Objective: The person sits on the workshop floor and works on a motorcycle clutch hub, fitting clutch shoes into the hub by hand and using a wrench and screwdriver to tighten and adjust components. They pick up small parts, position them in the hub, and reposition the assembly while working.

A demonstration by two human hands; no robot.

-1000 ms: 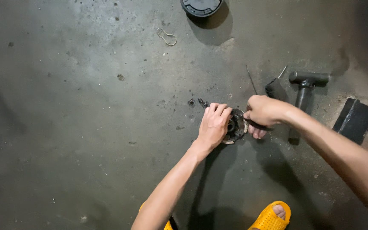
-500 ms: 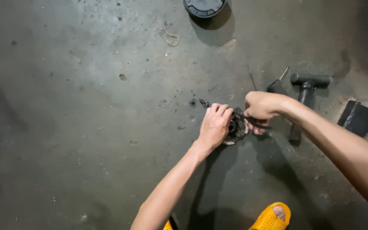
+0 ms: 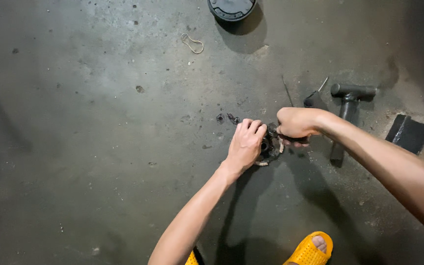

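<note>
A small round dark metal part (image 3: 270, 148) lies on the concrete floor (image 3: 99, 147), just left of the black T-handle wrench (image 3: 347, 105). The left hand (image 3: 245, 145) covers its left side, fingers curled over it and gripping. The right hand (image 3: 295, 122), closed in a fist around a thin dark tool (image 3: 293, 140), presses at the part's upper right edge.

floor (image 3: 99, 147): rough, stained matt concrete | round part (image 3: 270, 149): dark greasy metal | hammer (image 3: 348, 105): dull black metal | sandal (image 3: 309, 250): smooth yellow perforated plastic | lid (image 3: 231, 7): black plastic
</note>
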